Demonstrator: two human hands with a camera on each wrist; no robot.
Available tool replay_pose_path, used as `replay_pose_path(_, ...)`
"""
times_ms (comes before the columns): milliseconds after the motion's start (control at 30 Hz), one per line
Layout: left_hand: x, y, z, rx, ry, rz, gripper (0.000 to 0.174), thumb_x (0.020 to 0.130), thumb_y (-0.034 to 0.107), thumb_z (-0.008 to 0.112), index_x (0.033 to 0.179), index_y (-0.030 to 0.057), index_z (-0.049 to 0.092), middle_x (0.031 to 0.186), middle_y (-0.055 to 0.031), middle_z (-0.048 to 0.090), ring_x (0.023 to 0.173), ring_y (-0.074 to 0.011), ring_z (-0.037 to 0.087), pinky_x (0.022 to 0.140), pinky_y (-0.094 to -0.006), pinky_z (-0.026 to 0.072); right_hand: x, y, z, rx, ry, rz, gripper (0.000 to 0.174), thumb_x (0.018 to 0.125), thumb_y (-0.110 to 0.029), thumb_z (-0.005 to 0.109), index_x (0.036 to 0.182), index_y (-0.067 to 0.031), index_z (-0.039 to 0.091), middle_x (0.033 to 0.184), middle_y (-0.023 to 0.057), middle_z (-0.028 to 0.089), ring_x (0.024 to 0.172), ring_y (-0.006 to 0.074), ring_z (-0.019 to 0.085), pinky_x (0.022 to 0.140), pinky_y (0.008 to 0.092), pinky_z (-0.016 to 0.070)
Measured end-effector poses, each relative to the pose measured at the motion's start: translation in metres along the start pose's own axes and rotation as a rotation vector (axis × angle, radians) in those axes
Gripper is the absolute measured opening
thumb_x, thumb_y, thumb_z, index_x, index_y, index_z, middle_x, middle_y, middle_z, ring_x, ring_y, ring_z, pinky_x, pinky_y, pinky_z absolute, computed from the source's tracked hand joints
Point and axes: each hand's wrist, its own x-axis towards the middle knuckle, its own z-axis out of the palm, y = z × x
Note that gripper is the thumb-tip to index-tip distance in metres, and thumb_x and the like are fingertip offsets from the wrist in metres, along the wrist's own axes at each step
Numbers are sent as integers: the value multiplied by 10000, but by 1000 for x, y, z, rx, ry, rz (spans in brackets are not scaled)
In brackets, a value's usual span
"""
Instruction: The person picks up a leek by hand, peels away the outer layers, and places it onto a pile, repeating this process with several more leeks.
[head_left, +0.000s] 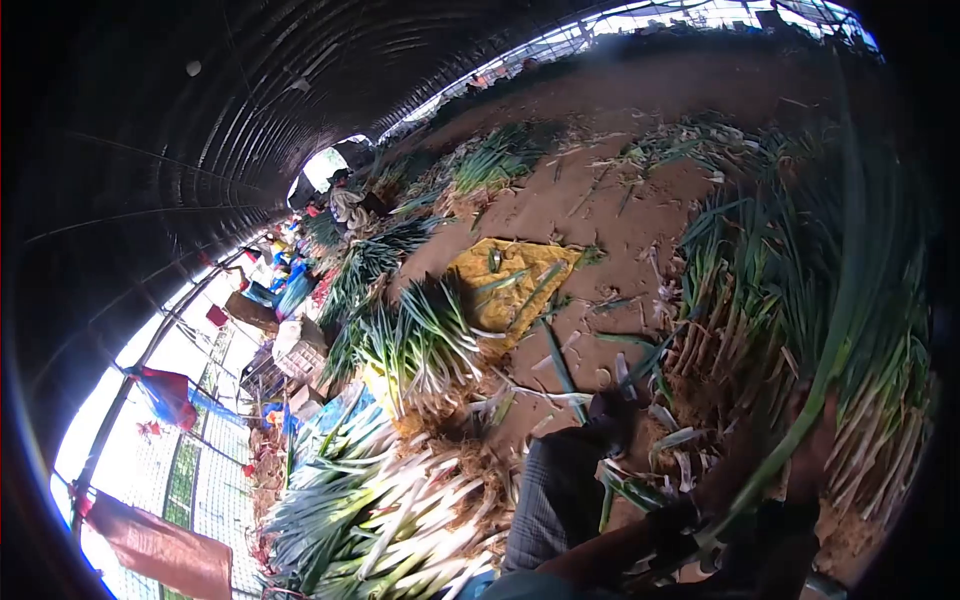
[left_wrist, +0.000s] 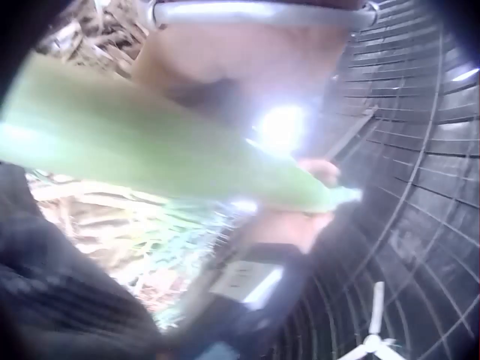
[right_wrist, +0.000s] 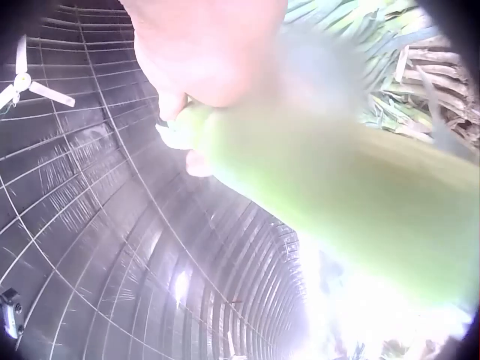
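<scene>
A long green onion (head_left: 815,405) with a pale green shaft slants upward at the lower right of the head view, its leaf rising past the far bundles. My left hand (head_left: 722,488) grips it low, close to the black wrist strap (head_left: 672,525). Further along, my right hand (head_left: 815,450) holds the same stalk, partly in shadow. In the left wrist view the onion stalk (left_wrist: 172,150) crosses in front of the hands, blurred. The right wrist view has my right hand (right_wrist: 210,52) pinching the stalk (right_wrist: 300,180) near its end, thumb and fingers around it.
Bundles of green onions (head_left: 400,510) with roots lie by my left leg (head_left: 550,490); more onions (head_left: 760,280) are heaped on the right. Ahead, a yellow sheet (head_left: 515,285) lies on bare soil. A crate (head_left: 300,350) and another person (head_left: 348,208) are further left.
</scene>
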Motion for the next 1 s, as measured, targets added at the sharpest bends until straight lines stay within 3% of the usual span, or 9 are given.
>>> replay_pose_path(100,-49,-3,-51,733,-111,-9,289,861,153,518,1114,15,534,945,-150,580,906,-290,567,733,-368,472,1,-18,-3,-40,-97,-5,342,957,-231,415,1233,-30,430,1141,192,520,850,190,574,658,281,506)
replay_pose_path(233,-50,-15,-83,1271,-72,342,286,845,138,523,1107,25,539,967,-146,573,934,-288,558,731,-372,472,4,-21,-5,-225,62,-172,296,950,-243,436,1162,-37,456,997,114,544,707,143,520,558,239,441)
replay_pose_path(433,17,43,33,1033,195,732,312,791,124,566,1098,69,558,999,-158,565,979,-305,543,718,-392,477,-1,-8,-15,-454,162,-115,321,908,-287,515,1128,-58,466,949,33,543,769,93,491,601,223,431)
replay_pose_path(667,19,45,39,598,157,702,274,765,147,631,1008,31,585,931,-148,615,831,-318,607,702,-383,477,2,-9,-14,-547,435,-164,310,919,-271,498,1147,-63,471,921,30,541,741,97,490,599,229,430)
replay_pose_path(767,-9,98,55,322,-65,398,231,775,113,641,981,26,584,876,-128,606,784,-232,619,664,-336,484,-3,1,23,-339,242,-242,237,921,-232,499,1073,-50,499,864,41,543,676,107,483,561,225,420)
replay_pose_path(800,-18,117,59,393,-108,375,217,778,101,644,971,24,583,858,-121,603,769,-204,623,652,-321,486,-5,0,33,-293,240,-177,225,909,-217,520,1057,-48,503,852,44,545,680,114,486,559,243,424)
replay_pose_path(833,-17,121,55,837,-59,708,186,776,70,642,950,29,590,820,-103,604,748,-180,618,631,-296,485,-4,-3,21,-255,140,-153,247,926,-245,486,1056,-37,516,885,32,553,702,105,495,603,226,418)
replay_pose_path(867,-30,139,70,714,-95,423,182,761,65,661,926,27,593,818,-101,605,732,-180,615,624,-289,480,-5,-1,30,-343,263,-205,204,911,-224,517,1021,-52,527,874,31,564,702,103,501,592,225,413)
replay_pose_path(1000,-70,151,68,871,-303,659,217,712,-5,695,888,18,571,820,-100,595,745,-232,608,629,-287,479,-4,-14,43,-438,368,-347,127,869,-134,572,979,-89,529,872,24,574,730,130,518,577,262,408)
